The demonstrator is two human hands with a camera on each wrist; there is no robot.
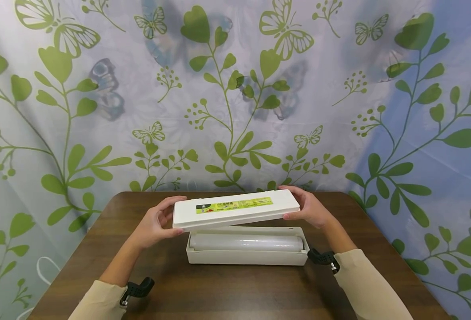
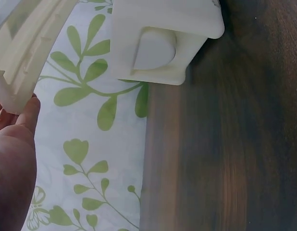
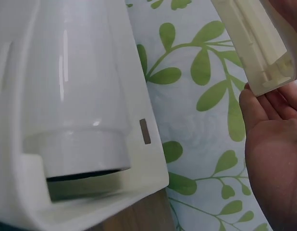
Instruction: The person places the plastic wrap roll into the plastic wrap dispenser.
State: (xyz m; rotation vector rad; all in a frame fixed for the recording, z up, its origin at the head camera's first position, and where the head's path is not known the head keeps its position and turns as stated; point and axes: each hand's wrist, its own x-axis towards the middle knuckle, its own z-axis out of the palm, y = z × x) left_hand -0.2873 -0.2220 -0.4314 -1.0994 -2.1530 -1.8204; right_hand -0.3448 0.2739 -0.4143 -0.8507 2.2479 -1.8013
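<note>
Fingers [image 1: 167,209] of both hands clasped round the ends of the white lid [image 1: 235,209], above the roll-filled box [image 1: 246,258].

Matt cream plastic lid [image 1: 235,209] and box [image 1: 246,257] — glossy film roll [image 1: 245,242] (clear) — on smooth wood-grain table [image 1: 235,289]

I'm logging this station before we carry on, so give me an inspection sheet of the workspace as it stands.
Surface: brown wooden table, bare around the box.
Job's things: white lid with a yellow-green label, held above the open white box; a roll of clear film lies inside the box.
Clutter: nothing seen.
Hands: left hand grips the lid's left end; right hand grips its right end.
Cables: nothing seen.
Surroundings: pale backdrop cloth printed with green leaves and butterflies behind the table.
</note>
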